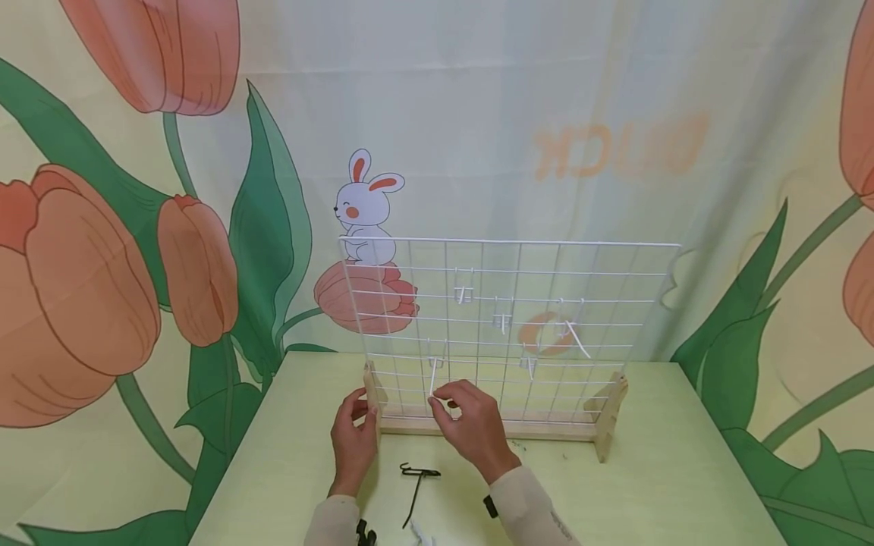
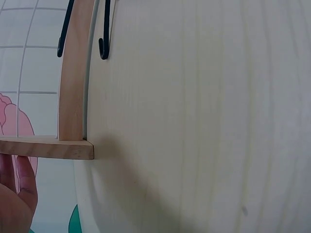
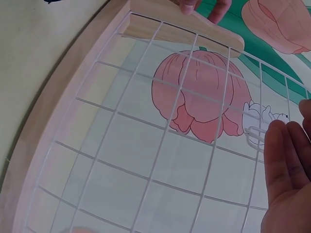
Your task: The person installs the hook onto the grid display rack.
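White hook [image 1: 433,375] on grid [image 1: 508,241] was pinched at tip by right hand [image 1: 473,425]; wooden stand [image 1: 546,433] was touched by left hand [image 1: 353,440], grip unclear. Apparently hook was being seated; gentle release was called for.

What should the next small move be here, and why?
Probably a light downward press on the white hook with the right hand, to check its seating: that hand pinches its outer end, its bracket is at the grid but too small to tell if latched, and the left hand grips the wooden stand, which should steady it.
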### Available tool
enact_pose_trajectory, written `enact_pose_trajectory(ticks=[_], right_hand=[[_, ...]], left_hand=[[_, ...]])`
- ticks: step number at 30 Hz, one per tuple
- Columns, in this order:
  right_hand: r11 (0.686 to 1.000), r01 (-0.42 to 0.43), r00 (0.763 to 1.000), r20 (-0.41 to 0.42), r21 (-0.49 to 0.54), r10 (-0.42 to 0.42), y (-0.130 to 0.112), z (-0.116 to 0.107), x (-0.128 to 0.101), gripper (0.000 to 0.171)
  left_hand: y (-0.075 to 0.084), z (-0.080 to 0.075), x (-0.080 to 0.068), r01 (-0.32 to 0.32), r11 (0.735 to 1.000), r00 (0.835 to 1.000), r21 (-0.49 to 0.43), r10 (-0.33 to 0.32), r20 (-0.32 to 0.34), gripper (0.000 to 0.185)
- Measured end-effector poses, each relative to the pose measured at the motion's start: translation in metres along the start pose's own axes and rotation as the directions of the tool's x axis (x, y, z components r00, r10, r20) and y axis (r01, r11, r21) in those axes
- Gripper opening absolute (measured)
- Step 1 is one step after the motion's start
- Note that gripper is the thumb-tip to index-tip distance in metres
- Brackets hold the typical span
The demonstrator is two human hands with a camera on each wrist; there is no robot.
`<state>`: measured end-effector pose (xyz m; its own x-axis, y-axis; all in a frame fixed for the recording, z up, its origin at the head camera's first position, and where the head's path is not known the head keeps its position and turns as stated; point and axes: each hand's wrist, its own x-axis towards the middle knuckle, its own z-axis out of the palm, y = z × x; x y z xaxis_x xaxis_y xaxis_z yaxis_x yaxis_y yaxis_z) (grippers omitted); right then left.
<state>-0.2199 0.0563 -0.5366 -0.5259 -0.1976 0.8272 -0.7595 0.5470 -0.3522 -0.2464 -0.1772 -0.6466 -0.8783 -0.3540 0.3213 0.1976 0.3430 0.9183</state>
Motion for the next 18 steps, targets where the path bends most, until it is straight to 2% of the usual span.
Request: enact_pose_trajectory(ticks=[12, 18], right_hand=[[0.996, -0.094, 0.995, 0.046, -0.008, 0.094, -0.004, 0.003, -0.028, 0.01], [0.994, -0.109, 0.992, 0.065, 0.009, 0.108, -0.004, 0.009, -0.049, 0.013]], left_hand=[[0.001, -0.002, -0.002, 0.007, 1.0, 1.0, -0.003, -0.007, 0.012, 0.041], [0.002, -0.001, -0.001, -0.001, 1.0, 1.0, -0.01, 0.001, 0.007, 0.041]])
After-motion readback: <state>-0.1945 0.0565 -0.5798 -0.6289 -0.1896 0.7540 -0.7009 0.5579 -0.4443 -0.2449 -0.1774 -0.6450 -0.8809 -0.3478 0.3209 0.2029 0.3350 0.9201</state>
